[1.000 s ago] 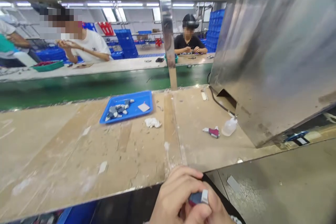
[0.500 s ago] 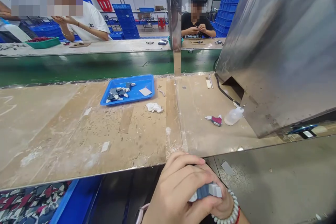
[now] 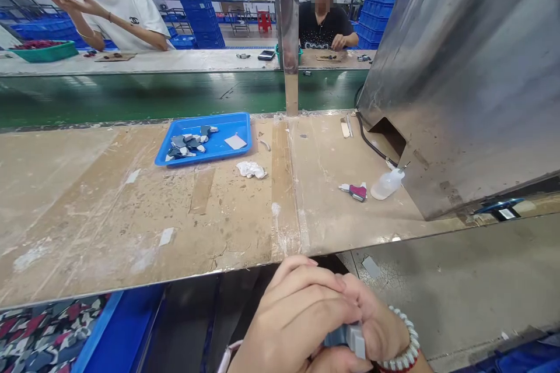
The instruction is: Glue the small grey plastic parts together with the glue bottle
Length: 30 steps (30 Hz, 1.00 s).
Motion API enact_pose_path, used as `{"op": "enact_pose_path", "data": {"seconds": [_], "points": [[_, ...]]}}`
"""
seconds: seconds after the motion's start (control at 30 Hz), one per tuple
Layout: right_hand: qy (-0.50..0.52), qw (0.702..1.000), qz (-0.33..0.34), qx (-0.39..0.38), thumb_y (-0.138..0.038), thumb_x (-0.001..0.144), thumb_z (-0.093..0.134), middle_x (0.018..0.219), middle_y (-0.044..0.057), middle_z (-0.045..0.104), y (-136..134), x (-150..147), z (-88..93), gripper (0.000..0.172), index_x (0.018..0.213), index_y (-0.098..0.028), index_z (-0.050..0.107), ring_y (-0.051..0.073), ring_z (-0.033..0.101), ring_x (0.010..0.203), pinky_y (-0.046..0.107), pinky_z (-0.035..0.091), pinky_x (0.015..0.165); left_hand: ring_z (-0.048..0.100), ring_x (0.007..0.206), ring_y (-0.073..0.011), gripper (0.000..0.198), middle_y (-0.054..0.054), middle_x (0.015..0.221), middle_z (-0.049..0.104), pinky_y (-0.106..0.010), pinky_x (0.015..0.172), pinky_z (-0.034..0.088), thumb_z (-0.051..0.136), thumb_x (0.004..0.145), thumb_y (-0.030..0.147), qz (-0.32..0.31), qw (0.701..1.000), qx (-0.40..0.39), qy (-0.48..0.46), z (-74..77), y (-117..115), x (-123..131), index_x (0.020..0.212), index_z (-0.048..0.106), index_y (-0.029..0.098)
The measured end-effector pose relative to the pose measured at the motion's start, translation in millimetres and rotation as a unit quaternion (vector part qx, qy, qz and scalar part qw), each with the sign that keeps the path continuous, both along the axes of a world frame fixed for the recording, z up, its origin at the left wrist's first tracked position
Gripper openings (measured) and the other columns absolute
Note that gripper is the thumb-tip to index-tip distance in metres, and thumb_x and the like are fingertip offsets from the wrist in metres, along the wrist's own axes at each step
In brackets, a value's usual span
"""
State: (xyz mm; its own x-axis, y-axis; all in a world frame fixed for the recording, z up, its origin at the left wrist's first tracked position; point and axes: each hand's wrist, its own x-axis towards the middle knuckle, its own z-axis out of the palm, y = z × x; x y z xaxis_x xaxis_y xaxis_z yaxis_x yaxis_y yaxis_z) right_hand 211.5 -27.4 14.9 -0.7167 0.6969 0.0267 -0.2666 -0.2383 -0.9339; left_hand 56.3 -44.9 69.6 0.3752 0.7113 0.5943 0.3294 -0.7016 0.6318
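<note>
Both my hands are clasped together below the near edge of the workbench (image 3: pixel 131 215). My left hand (image 3: pixel 297 320) wraps its fingers over a small grey-blue and white part (image 3: pixel 347 338). My right hand (image 3: pixel 376 332), with a white bead bracelet at the wrist, pinches the same part from the right. Only a corner of the part shows between my fingers.
A blue tray (image 3: pixel 219 148) with several grey parts and a white card lies at mid-bench, a crumpled white wipe (image 3: pixel 251 169) beside it. A magenta-and-white piece (image 3: pixel 356 190) and a clear squeeze bottle (image 3: pixel 387 184) lie by a large metal housing (image 3: pixel 472 70). Two people work across a green conveyor (image 3: pixel 131 96).
My clasped hands have stayed at the bottom edge, gripping the part. The view has tipped down, so the bench and tray sit higher in the picture and more of my bracelet shows.
</note>
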Motion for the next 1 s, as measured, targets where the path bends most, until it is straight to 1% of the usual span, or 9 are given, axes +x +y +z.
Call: {"op": "enact_pose_path", "data": {"seconds": [0.17, 0.23, 0.3, 0.37, 0.43, 0.53, 0.63, 0.8, 1.0], "points": [[0.078, 0.992, -0.094, 0.038, -0.059, 0.067, 0.083, 0.058, -0.006, 0.037, 3.0, 5.0, 7.2, 0.055, 0.059, -0.018, 0.047, 0.008, 0.030, 0.054, 0.021, 0.031, 0.049, 0.067, 0.105, -0.0164, 0.016, 0.002, 0.095, 0.079, -0.031, 0.104, 0.041, 0.058, 0.101, 0.031, 0.029, 0.998, 0.030, 0.048, 3.5, -0.1, -2.2, 0.099, 0.068, 0.020], [0.045, 0.989, -0.127, 0.065, -0.059, 0.068, 0.082, 0.059, -0.005, 0.037, 1.9, 8.0, 10.3, 0.052, 0.061, -0.018, 0.051, 0.008, 0.030, 0.055, 0.020, 0.030, 0.048, 0.065, 0.111, -0.0160, 0.013, 0.003, 0.101, 0.079, -0.030, 0.109, 0.037, 0.058, 0.101, 0.026, 0.042, 0.996, 0.047, 0.067, 3.4, -0.6, -3.6, 0.101, 0.070, 0.021], [-0.019, 0.984, -0.155, 0.090, -0.065, 0.072, 0.077, 0.062, -0.003, 0.045, -0.8, 10.8, 15.2, 0.051, 0.068, -0.017, 0.060, 0.010, 0.037, 0.057, 0.021, 0.035, 0.051, 0.064, 0.115, -0.0160, 0.013, 0.003, 0.106, 0.078, -0.031, 0.112, 0.035, 0.058, 0.101, 0.023, 0.063, 0.992, 0.078, 0.080, 0.2, 0.0, -4.9, 0.103, 0.071, 0.022], [-0.089, 0.971, -0.193, 0.113, -0.071, 0.075, 0.071, 0.065, -0.001, 0.052, -4.1, 12.0, 21.9, 0.054, 0.075, -0.017, 0.065, 0.013, 0.045, 0.062, 0.024, 0.041, 0.058, 0.063, 0.116, -0.0167, 0.014, 0.001, 0.106, 0.078, -0.033, 0.113, 0.036, 0.057, 0.101, 0.020, 0.069, 0.989, 0.109, 0.079, -4.8, 2.1, -5.6, 0.104, 0.071, 0.022], [-0.134, 0.960, -0.211, 0.125, -0.073, 0.079, 0.064, 0.064, 0.000, 0.051, -6.9, 10.8, 28.6, 0.057, 0.073, -0.017, 0.065, 0.014, 0.045, 0.062, 0.026, 0.040, 0.060, 0.063, 0.115, -0.0172, 0.014, 0.000, 0.102, 0.077, -0.033, 0.112, 0.037, 0.056, 0.101, 0.020, 0.060, 0.990, 0.115, 0.060, -9.5, 5.4, -6.0, 0.103, 0.070, 0.021], [-0.114, 0.968, -0.191, 0.118, -0.074, 0.083, 0.059, 0.059, -0.002, 0.041, -10.8, 6.8, 33.0, 0.060, 0.066, -0.016, 0.061, 0.011, 0.036, 0.057, 0.026, 0.031, 0.054, 0.062, 0.112, -0.0178, 0.019, -0.002, 0.097, 0.075, -0.033, 0.109, 0.041, 0.055, 0.102, 0.035, 0.041, 0.996, 0.074, -0.004, -12.9, 9.0, -6.7, 0.101, 0.067, 0.021], [-0.101, 0.969, -0.205, 0.095, -0.077, 0.081, 0.058, 0.060, -0.001, 0.043, -16.6, 4.7, 26.7, 0.062, 0.072, -0.016, 0.066, 0.012, 0.038, 0.058, 0.026, 0.032, 0.055, 0.060, 0.113, -0.0197, 0.032, -0.004, 0.100, 0.071, -0.032, 0.104, 0.046, 0.054, 0.099, 0.050, 0.029, 0.997, -0.005, -0.069, -13.8, 8.2, -7.5, 0.103, 0.066, 0.020], [-0.110, 0.971, -0.209, 0.045, -0.078, 0.080, 0.058, 0.059, 0.000, 0.047, -25.0, 6.9, 10.8, 0.062, 0.074, -0.017, 0.068, 0.014, 0.041, 0.058, 0.027, 0.037, 0.057, 0.057, 0.112, -0.0209, 0.032, -0.005, 0.101, 0.067, -0.032, 0.100, 0.047, 0.055, 0.098, 0.051, 0.023, 0.988, -0.077, -0.128, -15.1, 4.9, -6.3, 0.104, 0.066, 0.021], [-0.075, 0.974, -0.211, 0.021, -0.077, 0.081, 0.058, 0.057, -0.001, 0.045, -23.9, 2.7, 9.5, 0.061, 0.078, -0.017, 0.068, 0.012, 0.040, 0.053, 0.025, 0.035, 0.051, 0.059, 0.104, -0.0208, 0.030, -0.005, 0.094, 0.066, -0.032, 0.096, 0.049, 0.060, 0.096, 0.050, 0.015, 0.981, -0.093, -0.172, -16.7, 7.5, -3.3, 0.098, 0.067, 0.021]]}}
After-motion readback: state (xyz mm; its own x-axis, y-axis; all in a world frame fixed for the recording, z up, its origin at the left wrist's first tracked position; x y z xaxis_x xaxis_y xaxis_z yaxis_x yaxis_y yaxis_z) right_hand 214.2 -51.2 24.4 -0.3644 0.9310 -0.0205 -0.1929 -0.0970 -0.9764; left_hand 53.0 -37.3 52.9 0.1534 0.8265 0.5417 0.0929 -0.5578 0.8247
